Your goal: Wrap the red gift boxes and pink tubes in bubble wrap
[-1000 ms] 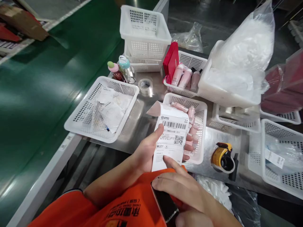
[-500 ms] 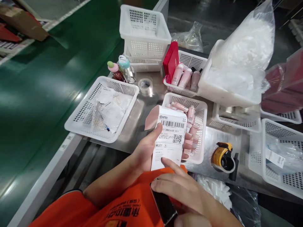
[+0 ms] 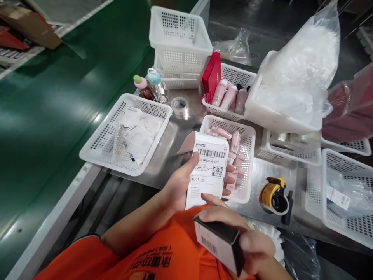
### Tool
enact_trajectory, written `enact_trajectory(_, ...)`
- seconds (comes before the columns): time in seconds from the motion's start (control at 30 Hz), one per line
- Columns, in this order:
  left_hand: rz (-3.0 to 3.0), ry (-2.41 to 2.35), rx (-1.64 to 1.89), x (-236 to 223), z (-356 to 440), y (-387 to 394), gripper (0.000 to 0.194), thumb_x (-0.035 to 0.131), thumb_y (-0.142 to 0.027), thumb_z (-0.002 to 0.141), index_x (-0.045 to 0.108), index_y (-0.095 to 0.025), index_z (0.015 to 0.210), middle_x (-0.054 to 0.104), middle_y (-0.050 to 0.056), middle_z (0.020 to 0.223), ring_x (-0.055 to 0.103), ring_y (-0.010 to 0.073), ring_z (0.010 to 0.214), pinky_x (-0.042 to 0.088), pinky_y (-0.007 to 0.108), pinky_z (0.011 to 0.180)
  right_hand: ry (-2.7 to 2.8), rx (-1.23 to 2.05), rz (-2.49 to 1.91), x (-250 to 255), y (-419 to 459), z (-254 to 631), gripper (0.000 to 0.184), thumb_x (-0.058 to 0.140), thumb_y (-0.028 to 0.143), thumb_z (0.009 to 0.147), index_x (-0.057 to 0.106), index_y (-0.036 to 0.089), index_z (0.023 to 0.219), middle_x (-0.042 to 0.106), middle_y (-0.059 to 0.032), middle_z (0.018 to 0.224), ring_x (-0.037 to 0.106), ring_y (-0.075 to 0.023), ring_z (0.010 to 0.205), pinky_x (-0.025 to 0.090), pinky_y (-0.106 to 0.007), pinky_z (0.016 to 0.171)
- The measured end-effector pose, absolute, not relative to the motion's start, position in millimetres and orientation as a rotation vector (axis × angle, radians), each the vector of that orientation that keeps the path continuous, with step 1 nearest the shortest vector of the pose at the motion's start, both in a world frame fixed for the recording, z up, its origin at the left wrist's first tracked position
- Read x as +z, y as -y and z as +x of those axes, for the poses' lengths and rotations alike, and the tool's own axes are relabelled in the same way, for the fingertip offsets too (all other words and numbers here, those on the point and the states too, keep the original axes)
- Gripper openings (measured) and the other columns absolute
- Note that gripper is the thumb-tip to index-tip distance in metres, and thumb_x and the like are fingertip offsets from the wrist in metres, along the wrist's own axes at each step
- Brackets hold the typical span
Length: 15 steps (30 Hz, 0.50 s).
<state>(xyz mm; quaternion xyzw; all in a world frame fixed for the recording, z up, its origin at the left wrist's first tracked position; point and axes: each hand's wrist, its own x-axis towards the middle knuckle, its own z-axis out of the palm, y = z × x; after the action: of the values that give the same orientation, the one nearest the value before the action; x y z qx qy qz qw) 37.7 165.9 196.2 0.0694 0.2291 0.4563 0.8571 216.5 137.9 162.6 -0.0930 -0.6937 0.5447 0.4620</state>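
Note:
My left hand [image 3: 182, 179] is closed around a white shipping label [image 3: 208, 165] printed with a barcode, a QR code and "WU01". A pinkish sheet [image 3: 187, 143] sticks out behind the label's upper left corner. Lower down, my right hand [image 3: 241, 229] grips a small black box [image 3: 218, 243], whose white side with a barcode faces up. The right index finger reaches to the label's lower edge. Just beyond the label, a white basket [image 3: 251, 167] holds several pink tubes [image 3: 235, 140], partly hidden by the label and the left fingers.
At left stands a white basket [image 3: 90, 142] with bagged papers. Behind it are two bottles [image 3: 157, 85] and a clear tape roll [image 3: 180, 107]. A yellow tape dispenser [image 3: 274, 196] sits at right. Stacked baskets [image 3: 180, 46] and a large plastic bag [image 3: 303, 58] stand at the back.
My right hand has turned the black box, so its white barcode side now shows, and the box has moved slightly right. The left hand and label have barely moved.

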Motion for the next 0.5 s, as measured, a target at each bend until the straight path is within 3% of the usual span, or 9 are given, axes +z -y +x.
enact_trajectory(0.1,0.123,-0.470,0.927,190,35,-164,0.070,0.038,-0.061,0.101,0.054,-0.011,0.146,0.074,0.020,0.119,0.072,0.0300,0.097,0.053,0.040,0.088,1.366,1.382,-0.535,165,-129,211,0.041,0.057,0.031,0.099,0.033,0.045,0.130,0.071,-0.0029,0.123,0.072,-0.0257,0.110,0.062,-0.052,0.091)
enact_trajectory(0.17,0.093,-0.482,0.926,187,34,-163,0.068,0.041,-0.060,0.100,0.057,-0.010,0.142,0.076,0.020,0.113,0.072,0.0270,0.087,0.054,0.036,0.078,1.325,1.413,-0.631,164,-126,209,0.040,0.056,0.033,0.099,0.030,0.043,0.128,0.071,-0.0056,0.119,0.074,-0.0267,0.102,0.065,-0.048,0.079)
enact_trajectory(0.33,0.042,-0.438,0.931,186,36,-163,0.061,0.046,-0.059,0.099,0.067,-0.009,0.128,0.078,0.017,0.098,0.069,0.0220,0.072,0.049,0.028,0.062,1.206,1.525,-0.592,161,-124,211,0.040,0.057,0.035,0.100,0.028,0.044,0.126,0.068,-0.0039,0.124,0.073,-0.0268,0.106,0.064,-0.052,0.083)
enact_trajectory(0.5,0.036,-0.457,0.913,184,36,-163,0.064,0.041,-0.059,0.101,0.065,-0.009,0.132,0.078,0.017,0.099,0.070,0.0222,0.073,0.051,0.031,0.068,1.240,1.510,-0.596,157,-122,211,0.040,0.053,0.031,0.102,0.027,0.044,0.129,0.066,-0.0063,0.126,0.072,-0.0270,0.107,0.063,-0.052,0.085)
